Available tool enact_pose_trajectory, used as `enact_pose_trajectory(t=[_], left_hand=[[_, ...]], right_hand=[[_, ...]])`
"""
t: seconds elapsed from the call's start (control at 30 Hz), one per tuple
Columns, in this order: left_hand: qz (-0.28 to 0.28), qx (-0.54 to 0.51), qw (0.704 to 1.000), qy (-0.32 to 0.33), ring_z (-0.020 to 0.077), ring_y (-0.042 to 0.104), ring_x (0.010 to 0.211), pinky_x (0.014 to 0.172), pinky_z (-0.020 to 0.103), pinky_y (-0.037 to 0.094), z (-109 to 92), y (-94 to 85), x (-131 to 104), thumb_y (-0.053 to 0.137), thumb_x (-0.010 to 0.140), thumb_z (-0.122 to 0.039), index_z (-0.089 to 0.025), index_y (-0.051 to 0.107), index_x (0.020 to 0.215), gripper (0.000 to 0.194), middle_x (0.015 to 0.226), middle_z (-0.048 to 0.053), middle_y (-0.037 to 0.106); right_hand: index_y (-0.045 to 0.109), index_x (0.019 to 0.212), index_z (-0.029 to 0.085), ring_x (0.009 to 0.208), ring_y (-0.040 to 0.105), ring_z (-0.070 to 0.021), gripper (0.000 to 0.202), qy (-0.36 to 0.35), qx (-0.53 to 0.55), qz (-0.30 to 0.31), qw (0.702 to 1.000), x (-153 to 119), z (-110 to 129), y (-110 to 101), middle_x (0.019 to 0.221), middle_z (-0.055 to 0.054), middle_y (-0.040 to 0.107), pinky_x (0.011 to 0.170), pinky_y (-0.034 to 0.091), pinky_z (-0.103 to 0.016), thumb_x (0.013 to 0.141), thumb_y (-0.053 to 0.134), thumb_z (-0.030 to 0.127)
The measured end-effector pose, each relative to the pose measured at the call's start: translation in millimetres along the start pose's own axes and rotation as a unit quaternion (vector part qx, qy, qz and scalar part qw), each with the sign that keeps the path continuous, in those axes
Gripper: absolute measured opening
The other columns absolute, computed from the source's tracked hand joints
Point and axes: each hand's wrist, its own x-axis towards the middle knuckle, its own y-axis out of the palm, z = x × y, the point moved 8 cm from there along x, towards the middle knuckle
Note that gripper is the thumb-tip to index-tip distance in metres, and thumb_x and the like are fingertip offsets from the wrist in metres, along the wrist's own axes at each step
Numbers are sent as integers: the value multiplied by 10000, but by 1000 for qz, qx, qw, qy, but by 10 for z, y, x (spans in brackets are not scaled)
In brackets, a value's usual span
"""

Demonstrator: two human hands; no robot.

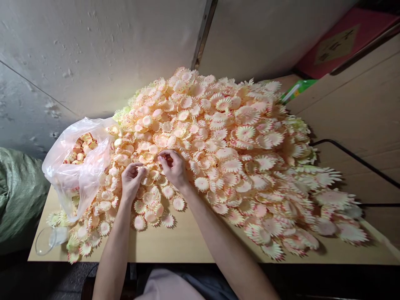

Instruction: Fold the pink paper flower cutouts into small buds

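- Head view: a wide heap of cream-and-pink fringed fabric flower pieces [225, 146] covers most of a pale wooden tabletop [187, 243], reaching from the far wall to near the front edge.
- The left hand [131, 180] rests on the near-left slope of the heap. Its fingers curl inward with the fingertips [141, 170] drawn together on a small flower piece; the piece itself is too small to separate from its neighbours.
- The right hand [173, 167] sits just beside the left hand, slightly farther into the heap. Its fingers bend down and pinch at a flower piece at the heap surface; whether the grip is fully clamped cannot be told.
- The two hands are near each other but apart, both forearms extending from the bottom edge of the view.
- A translucent pinkish plastic bag [79, 166] lies at the left end of the heap, mouth open, with more flower pieces visible inside.
- A clear round plastic container [46, 241] lies at the front-left corner of the tabletop, touching loose flower pieces.
- A green woven sack [18, 196] sits to the left, beyond the table edge.
- A green-and-white packet [296, 89] lies at the far right, behind the heap.
- A black cable [353, 156] runs across the wooden surface at the right.
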Motion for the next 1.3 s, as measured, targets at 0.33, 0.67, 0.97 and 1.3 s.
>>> enact_pose_trajectory(t=[0.33,0.67,0.97,1.3], left_hand=[[-9,28,999,19,76,538,583,561,178,442,-73,-1,-15,725,770,-406,-166,689,864,260,676,-7,620],[-10,16,1000,25,79,564,576,553,184,439,-55,-13,-24,790,705,-350,-168,719,885,265,657,-7,639],[-14,23,999,42,114,659,738,709,214,509,-65,-18,-12,737,766,-364,-178,723,925,245,817,33,714],[-83,-21,995,59,126,670,800,781,249,534,-100,-120,-19,810,677,-278,-167,715,864,237,870,34,725]], right_hand=[[676,759,229,875,585,-191,309,-64,8,81,995,-14,123,108,890,-55,554,777,521,-338,850,416,89],[714,903,222,818,619,-173,165,-59,-9,190,980,-73,276,220,895,-32,627,752,502,-322,840,655,362],[691,832,215,767,604,-151,145,-35,35,161,986,-48,180,207,868,-30,630,660,491,-282,856,646,350],[658,713,198,662,547,-145,256,-5,29,113,993,-7,192,92,743,-21,614,599,437,-288,792,716,435]])
